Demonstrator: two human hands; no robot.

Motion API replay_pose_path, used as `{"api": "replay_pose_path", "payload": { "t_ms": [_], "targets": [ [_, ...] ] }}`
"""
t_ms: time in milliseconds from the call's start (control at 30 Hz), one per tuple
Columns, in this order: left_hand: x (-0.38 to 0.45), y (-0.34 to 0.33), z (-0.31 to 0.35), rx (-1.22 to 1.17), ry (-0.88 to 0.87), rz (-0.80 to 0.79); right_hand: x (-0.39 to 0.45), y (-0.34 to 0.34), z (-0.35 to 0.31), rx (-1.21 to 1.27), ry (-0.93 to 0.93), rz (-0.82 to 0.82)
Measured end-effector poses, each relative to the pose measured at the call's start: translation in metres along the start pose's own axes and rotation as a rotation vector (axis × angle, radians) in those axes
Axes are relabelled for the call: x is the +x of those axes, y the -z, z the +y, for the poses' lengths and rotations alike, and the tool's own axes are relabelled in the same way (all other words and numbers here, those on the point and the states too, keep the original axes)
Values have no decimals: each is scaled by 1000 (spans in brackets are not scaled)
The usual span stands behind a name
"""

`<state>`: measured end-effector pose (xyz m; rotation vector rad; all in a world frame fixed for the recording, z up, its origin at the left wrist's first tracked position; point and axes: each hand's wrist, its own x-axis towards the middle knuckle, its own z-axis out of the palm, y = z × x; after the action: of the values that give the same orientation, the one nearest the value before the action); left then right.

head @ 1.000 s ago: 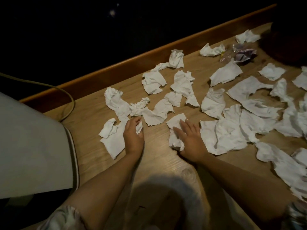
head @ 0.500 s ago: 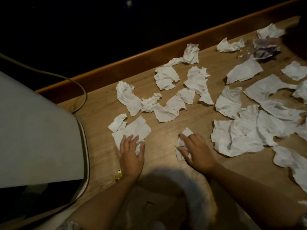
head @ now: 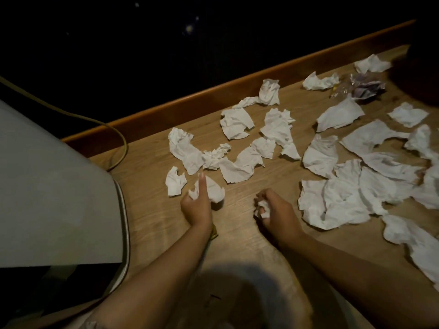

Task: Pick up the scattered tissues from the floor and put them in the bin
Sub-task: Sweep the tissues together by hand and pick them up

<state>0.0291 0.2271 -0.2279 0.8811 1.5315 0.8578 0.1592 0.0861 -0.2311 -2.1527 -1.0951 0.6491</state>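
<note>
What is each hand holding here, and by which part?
Left hand: crumpled white tissue, gripped at its lower left edge. Right hand: small balled white tissue, enclosed by curled fingers.

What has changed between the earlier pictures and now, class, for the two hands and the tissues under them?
Both hands went from pressing flat on tissues to closing on them. The left hand has gathered its white crumpled tissue up off the wooden floor; the right hand has balled a smaller white tissue in its fingers. The other scattered tissues lie as before.
</note>
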Motion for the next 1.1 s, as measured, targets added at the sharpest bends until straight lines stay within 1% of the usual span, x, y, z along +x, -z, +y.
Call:
{"api": "replay_pose_path", "payload": {
  "t_ms": [67, 133, 200, 267, 333, 367, 433, 500, 600, 700, 800, 900, 1000, 1100],
  "targets": [
    [0, -15, 19, -226, 190, 24, 5, -1, -12, 26, -21, 33],
    [3, -23, 34, -351, 352, 3, 7, -3, -24, 72, 8, 50],
    [7, -26, 45, -390, 452, -38, 6, -5, -37, 136, 48, 9],
    [11, -27, 51, -415, 487, -50, 0, -7, -48, 180, 100, -86],
    [10, -27, 56, -479, 471, -67, -7, -10, -55, 135, 164, -143],
    [9, -28, 55, -489, 450, -72, -9, -11, -58, 94, 186, -139],
    [4, -27, 56, -481, 418, -103, -9, -11, -60, 52, 224, -75],
    [-5, -21, 58, -424, 408, -148, -8, -6, -61, 51, 265, -1],
    [-25, -13, 58, -207, 310, -294, -2, 5, -62, 50, 287, 95],
    [-41, -6, 52, -101, 261, -472, 4, 12, -60, 21, 310, 149],
    [-53, 1, 41, -19, 190, -609, 4, 16, -60, -31, 287, 153],
    [-60, 5, 32, 1, 146, -697, 3, 21, -60, -197, 292, 116],
    [-54, 8, 25, -31, 165, -783, 1, 30, -64, -229, 282, 120],
    [-47, 14, 23, -41, 209, -866, 2, 46, -65, -291, 237, 78]
  ]
}}
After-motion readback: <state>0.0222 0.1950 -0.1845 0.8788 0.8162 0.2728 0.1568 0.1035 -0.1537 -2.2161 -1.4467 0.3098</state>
